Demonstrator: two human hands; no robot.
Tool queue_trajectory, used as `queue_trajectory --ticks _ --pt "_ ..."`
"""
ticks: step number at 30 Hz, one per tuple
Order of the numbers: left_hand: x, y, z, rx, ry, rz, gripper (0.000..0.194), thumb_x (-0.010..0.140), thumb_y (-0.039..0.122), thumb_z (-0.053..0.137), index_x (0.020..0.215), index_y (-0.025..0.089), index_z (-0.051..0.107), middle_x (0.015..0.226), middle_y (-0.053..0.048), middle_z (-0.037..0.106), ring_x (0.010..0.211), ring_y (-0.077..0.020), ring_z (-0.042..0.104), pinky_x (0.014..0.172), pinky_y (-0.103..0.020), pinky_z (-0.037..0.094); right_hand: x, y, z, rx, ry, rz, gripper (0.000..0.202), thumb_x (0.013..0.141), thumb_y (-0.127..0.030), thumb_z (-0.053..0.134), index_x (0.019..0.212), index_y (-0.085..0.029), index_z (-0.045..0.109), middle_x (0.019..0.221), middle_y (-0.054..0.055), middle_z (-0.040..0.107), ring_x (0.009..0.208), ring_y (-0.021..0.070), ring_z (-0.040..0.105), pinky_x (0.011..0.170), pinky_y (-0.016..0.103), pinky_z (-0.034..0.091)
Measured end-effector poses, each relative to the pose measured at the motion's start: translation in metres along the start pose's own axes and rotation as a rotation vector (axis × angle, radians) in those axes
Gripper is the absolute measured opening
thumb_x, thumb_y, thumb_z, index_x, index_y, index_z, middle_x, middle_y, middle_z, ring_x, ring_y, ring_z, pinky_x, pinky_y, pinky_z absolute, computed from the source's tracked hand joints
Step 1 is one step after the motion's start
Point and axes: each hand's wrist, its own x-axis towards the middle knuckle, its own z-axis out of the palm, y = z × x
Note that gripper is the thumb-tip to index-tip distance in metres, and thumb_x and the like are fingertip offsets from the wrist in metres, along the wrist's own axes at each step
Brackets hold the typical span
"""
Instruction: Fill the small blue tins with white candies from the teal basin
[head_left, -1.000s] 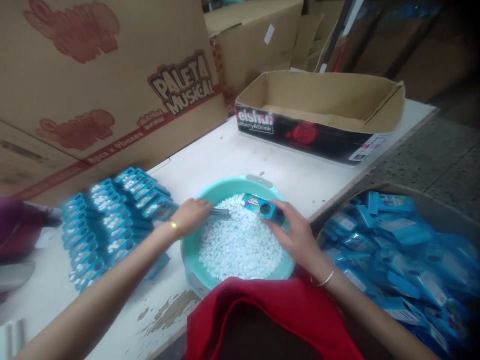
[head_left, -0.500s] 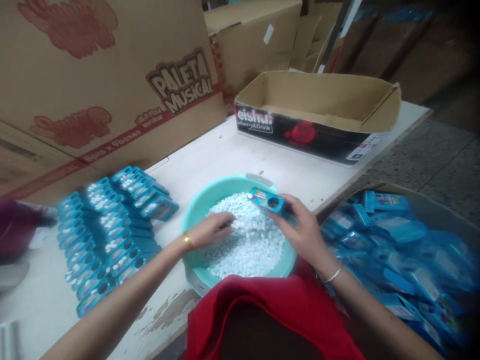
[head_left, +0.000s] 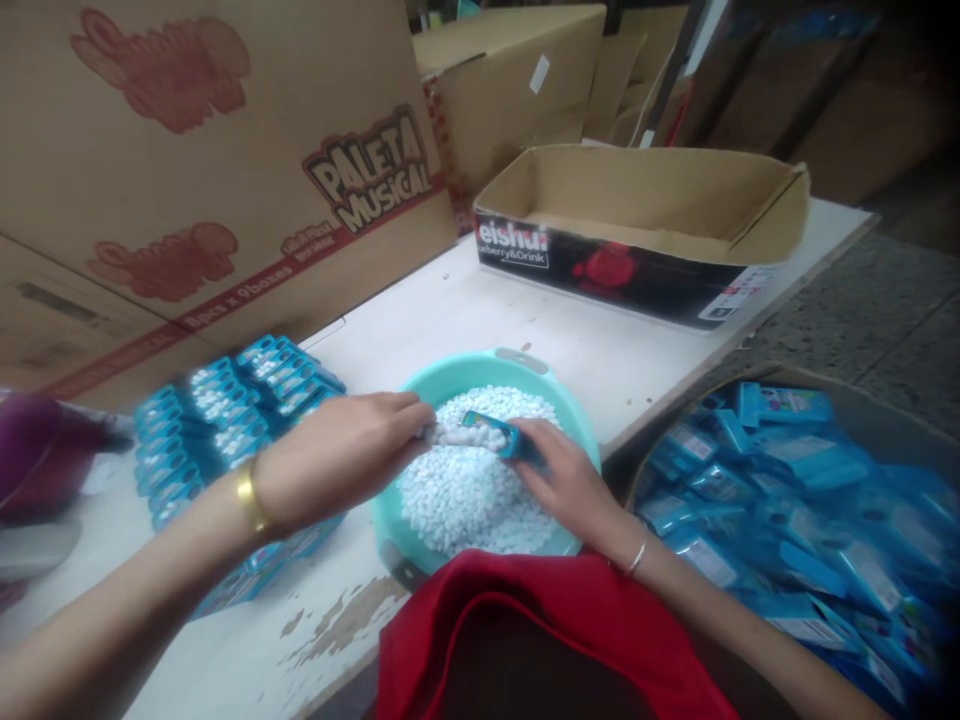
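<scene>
A turquoise basin (head_left: 577, 420) holds a heap of small white pellets (head_left: 472, 500). Over the heap, my right hand (head_left: 559, 475) grips a small blue box (head_left: 491, 435), tilted, with white pellets along its upper side. My left hand (head_left: 360, 445) is at the basin's left rim, its fingers pinched together beside the box; white pellets show at the fingertips. To the left, rows of blue boxes (head_left: 169, 440) topped with white pellets stand on the white table (head_left: 570, 335), partly hidden behind my left hand and wrist.
A black-sided open carton (head_left: 622, 275) sits on the table beyond the basin. Large brown cartons (head_left: 262, 170) rise at the back left. On the right is a container with many blue packages (head_left: 795, 500). Something dark red (head_left: 45, 450) is at the left edge.
My left hand has come up out of the pellets and is pinched beside the box. My right hand has lowered and tilted the box, which now carries more pellets.
</scene>
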Motion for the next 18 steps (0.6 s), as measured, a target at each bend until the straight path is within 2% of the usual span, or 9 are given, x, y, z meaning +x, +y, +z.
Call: queue_trajectory --ticks 3,6,9,11,13,15,17,18 --pt "0.005 0.021 -0.017 0.131 -0.01 0.029 0.018 0.095 0.019 0.043 0.084 0.018 0.057 0.074 -0.003 0.058 0.057 -0.0157 0.051 0.052 -0.03 0.032 -0.001 0.001 0.002 0.014 0.014 -0.006 0.037 0.096 -0.02 0.055 0.132 -0.023 0.049 0.123 0.012 0.063 0.117 0.0267 0.06 0.1 0.044 0.052" --pt "0.003 0.035 -0.033 0.165 0.005 0.066 0.022 0.091 0.01 0.04 0.081 0.019 0.057 0.071 -0.003 0.057 0.053 -0.0145 0.047 0.051 -0.03 0.032 -0.001 0.002 0.002 0.044 0.015 0.0 0.037 0.095 -0.021 0.057 0.131 -0.023 0.049 0.122 0.012 0.063 0.115 0.0263 0.061 0.098 0.044 0.053" --pt "-0.003 0.03 -0.044 0.139 0.061 0.086 0.024 0.093 0.014 0.039 0.084 0.02 0.06 0.072 -0.003 0.056 0.053 -0.0143 0.046 0.049 -0.029 0.033 0.0 0.003 0.001 0.091 0.003 0.028 0.036 0.095 -0.022 0.058 0.13 -0.025 0.05 0.121 0.011 0.063 0.114 0.0255 0.061 0.098 0.043 0.052" --pt "-0.006 0.017 -0.043 0.068 0.117 0.069 0.021 0.096 0.028 0.044 0.091 0.02 0.063 0.077 -0.004 0.058 0.054 -0.0135 0.047 0.05 -0.029 0.037 -0.001 0.001 0.0 0.142 -0.009 0.054 0.037 0.094 -0.021 0.058 0.13 -0.025 0.051 0.122 0.009 0.063 0.114 0.0247 0.061 0.1 0.042 0.051" --pt "-0.005 0.005 -0.031 -0.09 0.157 0.064 0.027 0.095 0.043 0.053 0.104 0.02 0.064 0.09 -0.005 0.061 0.062 -0.0138 0.054 0.056 -0.029 0.045 -0.002 -0.002 0.0 0.214 -0.003 0.091 0.037 0.094 -0.023 0.06 0.129 -0.025 0.053 0.124 0.009 0.063 0.114 0.0246 0.061 0.101 0.042 0.05" --pt "-0.001 -0.002 -0.006 -0.316 0.208 0.091 0.045 0.088 0.052 0.065 0.119 0.02 0.06 0.107 -0.008 0.062 0.081 -0.0171 0.062 0.07 -0.03 0.053 -0.003 -0.006 0.003 0.314 0.014 0.152 0.036 0.092 -0.027 0.065 0.126 -0.025 0.055 0.123 0.008 0.064 0.113 0.0251 0.062 0.101 0.042 0.05" --pt "0.003 0.002 0.025 -0.507 0.3 0.134 0.057 0.082 0.051 0.073 0.126 0.018 0.056 0.114 -0.01 0.061 0.095 -0.0199 0.062 0.081 -0.032 0.054 -0.006 -0.01 0.009 0.442 0.015 0.233 0.034 0.091 -0.033 0.068 0.122 -0.025 0.058 0.119 0.007 0.066 0.109 0.0247 0.064 0.097 0.041 0.053" --pt "0.004 0.006 0.04 -0.565 0.354 0.142 0.054 0.083 0.048 0.073 0.123 0.017 0.057 0.11 -0.01 0.063 0.094 -0.0195 0.062 0.081 -0.032 0.053 -0.007 -0.012 0.012 0.512 -0.003 0.268 0.033 0.091 -0.035 0.068 0.12 -0.025 0.058 0.116 0.006 0.067 0.106 0.0241 0.065 0.094 0.04 0.055"
